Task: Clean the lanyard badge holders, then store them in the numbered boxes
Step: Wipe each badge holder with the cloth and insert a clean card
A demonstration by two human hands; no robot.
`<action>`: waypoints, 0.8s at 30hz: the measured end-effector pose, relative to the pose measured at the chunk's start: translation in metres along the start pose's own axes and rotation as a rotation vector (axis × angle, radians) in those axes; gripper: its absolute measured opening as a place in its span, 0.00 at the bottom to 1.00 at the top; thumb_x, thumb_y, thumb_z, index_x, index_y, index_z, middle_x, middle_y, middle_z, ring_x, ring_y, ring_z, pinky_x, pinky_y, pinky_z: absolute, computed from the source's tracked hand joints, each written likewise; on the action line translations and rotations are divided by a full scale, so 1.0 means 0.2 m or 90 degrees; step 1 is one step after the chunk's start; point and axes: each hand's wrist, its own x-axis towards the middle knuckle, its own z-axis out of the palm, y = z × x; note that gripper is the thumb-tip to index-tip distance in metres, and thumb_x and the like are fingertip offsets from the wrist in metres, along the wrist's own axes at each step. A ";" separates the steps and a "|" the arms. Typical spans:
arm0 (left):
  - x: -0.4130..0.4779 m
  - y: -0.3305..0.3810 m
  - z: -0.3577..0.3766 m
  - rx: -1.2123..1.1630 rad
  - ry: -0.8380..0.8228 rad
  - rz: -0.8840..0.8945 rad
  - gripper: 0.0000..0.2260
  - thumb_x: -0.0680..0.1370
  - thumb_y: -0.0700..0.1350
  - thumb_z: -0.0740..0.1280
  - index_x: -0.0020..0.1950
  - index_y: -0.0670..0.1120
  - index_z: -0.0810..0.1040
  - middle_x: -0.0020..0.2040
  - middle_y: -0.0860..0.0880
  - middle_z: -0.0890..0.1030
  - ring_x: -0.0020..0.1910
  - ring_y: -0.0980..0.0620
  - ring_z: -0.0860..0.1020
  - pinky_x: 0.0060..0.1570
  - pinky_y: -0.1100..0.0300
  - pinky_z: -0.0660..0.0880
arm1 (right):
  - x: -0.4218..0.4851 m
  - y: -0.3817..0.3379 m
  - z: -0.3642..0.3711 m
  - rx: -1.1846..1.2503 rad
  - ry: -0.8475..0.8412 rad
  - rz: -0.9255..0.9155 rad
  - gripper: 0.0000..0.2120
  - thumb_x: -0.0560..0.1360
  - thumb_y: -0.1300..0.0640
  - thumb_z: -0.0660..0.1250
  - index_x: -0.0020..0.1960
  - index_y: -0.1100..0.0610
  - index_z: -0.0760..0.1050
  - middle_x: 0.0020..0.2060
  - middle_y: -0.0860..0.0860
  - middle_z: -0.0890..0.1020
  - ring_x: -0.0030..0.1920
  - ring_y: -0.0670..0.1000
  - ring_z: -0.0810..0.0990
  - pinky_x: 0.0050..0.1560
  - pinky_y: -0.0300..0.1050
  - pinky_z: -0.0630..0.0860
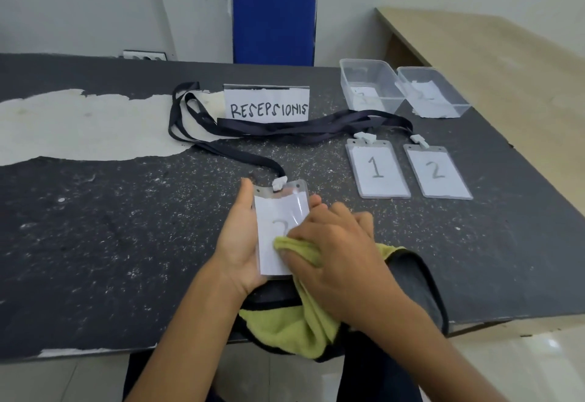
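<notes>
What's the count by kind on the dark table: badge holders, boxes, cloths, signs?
Badge holders: 3
Clear plastic boxes: 2
Yellow-green cloth: 1
RESEPSIONIS sign: 1
Total: 7

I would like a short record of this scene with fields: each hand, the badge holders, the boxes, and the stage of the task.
Left: left hand grips held badge holder by its edges.
Right: right hand presses yellow-green cloth on its front.
Held number: partly covered, cannot tell.
Others: badge holder 1 and badge holder 2 lie flat on table, side by side, apart.
Boxes: left clear box, right clear box, far right; no holder inside.
Stage: wiping; nothing stored yet.
</notes>
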 end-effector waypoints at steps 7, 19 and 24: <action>0.00 0.00 0.01 0.004 -0.010 0.023 0.42 0.76 0.70 0.43 0.45 0.40 0.86 0.46 0.40 0.84 0.41 0.46 0.84 0.40 0.55 0.82 | 0.04 -0.02 0.02 -0.060 0.068 0.087 0.09 0.70 0.46 0.65 0.37 0.50 0.79 0.37 0.44 0.76 0.42 0.51 0.71 0.43 0.48 0.57; 0.00 -0.01 0.00 0.008 -0.007 0.034 0.42 0.77 0.69 0.44 0.43 0.39 0.86 0.46 0.40 0.84 0.41 0.46 0.84 0.42 0.56 0.81 | 0.05 -0.08 0.03 -0.016 0.069 0.075 0.10 0.70 0.45 0.64 0.39 0.49 0.81 0.36 0.44 0.76 0.43 0.50 0.69 0.42 0.48 0.55; 0.02 -0.01 -0.01 -0.014 -0.005 0.019 0.43 0.75 0.72 0.47 0.55 0.35 0.82 0.54 0.38 0.82 0.49 0.43 0.81 0.53 0.52 0.78 | -0.01 -0.06 0.03 0.044 0.035 0.032 0.13 0.72 0.42 0.60 0.43 0.47 0.81 0.39 0.43 0.77 0.49 0.49 0.68 0.45 0.48 0.56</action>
